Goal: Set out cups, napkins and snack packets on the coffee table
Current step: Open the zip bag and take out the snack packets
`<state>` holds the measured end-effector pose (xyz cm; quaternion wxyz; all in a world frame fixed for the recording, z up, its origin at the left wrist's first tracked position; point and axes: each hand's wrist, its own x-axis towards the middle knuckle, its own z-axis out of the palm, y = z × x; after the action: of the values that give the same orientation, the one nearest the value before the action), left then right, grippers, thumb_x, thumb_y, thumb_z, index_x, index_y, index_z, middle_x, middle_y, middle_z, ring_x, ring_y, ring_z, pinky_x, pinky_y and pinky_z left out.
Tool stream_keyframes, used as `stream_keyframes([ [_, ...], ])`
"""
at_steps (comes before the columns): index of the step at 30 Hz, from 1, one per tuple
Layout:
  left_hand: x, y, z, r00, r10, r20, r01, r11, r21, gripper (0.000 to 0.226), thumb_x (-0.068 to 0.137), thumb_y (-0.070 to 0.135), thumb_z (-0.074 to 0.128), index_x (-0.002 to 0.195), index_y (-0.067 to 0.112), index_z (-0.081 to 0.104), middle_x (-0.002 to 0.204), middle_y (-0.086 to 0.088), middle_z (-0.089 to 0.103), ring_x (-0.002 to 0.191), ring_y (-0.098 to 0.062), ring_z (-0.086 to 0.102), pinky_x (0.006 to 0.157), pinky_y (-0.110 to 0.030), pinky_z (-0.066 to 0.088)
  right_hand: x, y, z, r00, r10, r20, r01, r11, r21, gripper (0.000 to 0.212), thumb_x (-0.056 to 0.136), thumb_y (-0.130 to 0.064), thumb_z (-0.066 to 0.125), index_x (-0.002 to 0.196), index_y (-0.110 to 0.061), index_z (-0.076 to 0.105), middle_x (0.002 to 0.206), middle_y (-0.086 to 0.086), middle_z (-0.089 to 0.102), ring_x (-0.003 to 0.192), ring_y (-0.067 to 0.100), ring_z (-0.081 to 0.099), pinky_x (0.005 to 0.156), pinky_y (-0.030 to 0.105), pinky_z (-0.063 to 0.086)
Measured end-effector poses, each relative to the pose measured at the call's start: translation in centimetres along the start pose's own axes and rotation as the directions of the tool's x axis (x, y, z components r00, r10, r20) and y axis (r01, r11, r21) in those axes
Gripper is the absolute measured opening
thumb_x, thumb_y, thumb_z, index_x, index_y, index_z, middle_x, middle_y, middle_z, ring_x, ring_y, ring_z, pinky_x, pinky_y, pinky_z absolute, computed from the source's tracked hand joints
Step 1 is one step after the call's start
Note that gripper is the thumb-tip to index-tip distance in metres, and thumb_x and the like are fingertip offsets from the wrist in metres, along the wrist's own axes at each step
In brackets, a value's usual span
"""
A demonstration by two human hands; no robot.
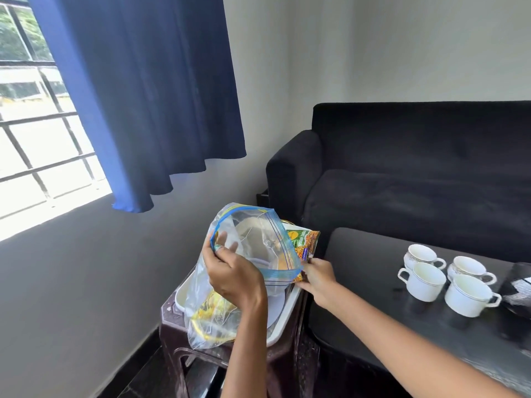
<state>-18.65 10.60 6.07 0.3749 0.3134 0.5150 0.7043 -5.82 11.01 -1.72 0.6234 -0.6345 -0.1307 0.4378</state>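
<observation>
Left hand gripped the rim of the clear zip bag above the white tray; right hand pinched a snack packet beside it. Four cups stood on the coffee table. Judged step: packet retrieval. Next: carry it to the table.

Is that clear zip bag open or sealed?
Open. The zip bag's blue-edged mouth gapes in a wide loop, the left hand gripping one rim, with a yellow packet inside at the bottom.
</observation>
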Motion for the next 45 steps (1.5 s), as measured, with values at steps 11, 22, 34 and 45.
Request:
stream_keyframes([
  [11,-0.7,-0.3,0.6,0.999,0.005,0.05,-0.007,1.0,0.028,0.033,0.098,0.011,0.031,0.112,0.02,0.06,0.106,0.009,0.07,0.085,-0.011,0.07,0.058,0.002,0.038,-1.3,6.4,-2.4,0.688,-0.657,0.306,0.467,0.079,-0.88,0.034,0.089,-0.031,0.052,0.12,-0.018,0.05,0.136,-0.001,0.042,0.13,0.02,0.035,0.1,0.04,0.031],
  [22,-1.6,-0.1,0.8,0.997,-0.004,0.076,0.005,1.0,-0.016,0.036,0.098,0.008,0.031,0.118,0.011,0.06,0.109,-0.002,0.069,0.093,-0.024,0.068,0.049,0.002,0.04,0.5,5.8,0.0,0.865,-0.277,0.418,0.425,-0.039,-0.905,0.042,0.093,-0.036,0.03,0.124,-0.024,0.055,0.146,-0.003,0.039,0.143,0.025,0.005,0.109,0.062,0.0],
  [34,-2.0,-1.0,1.0,0.986,0.048,0.16,-0.073,0.986,0.15,0.037,0.095,0.013,0.037,0.118,0.026,0.063,0.103,0.019,0.069,0.081,0.002,0.062,0.065,-0.005,0.04,-1.8,0.6,-2.6,0.66,-0.739,-0.137,0.525,0.584,-0.62,0.022,0.085,-0.006,0.049,0.082,-0.021,0.065,0.086,-0.009,0.056,0.089,0.02,0.053,0.077,0.037,0.035],
  [45,-8.0,-1.0,1.4,0.834,0.212,0.51,-0.391,0.878,0.275,0.043,0.087,0.022,0.044,0.127,0.027,0.061,0.103,0.0,0.072,0.095,-0.02,0.063,0.091,-0.037,0.048,-6.7,-4.4,-0.3,0.876,-0.169,0.451,0.11,0.982,0.154,0.03,0.087,-0.007,0.04,0.063,-0.019,0.053,0.061,0.002,0.038,0.054,0.006,0.038,0.061,0.017,0.034],
])
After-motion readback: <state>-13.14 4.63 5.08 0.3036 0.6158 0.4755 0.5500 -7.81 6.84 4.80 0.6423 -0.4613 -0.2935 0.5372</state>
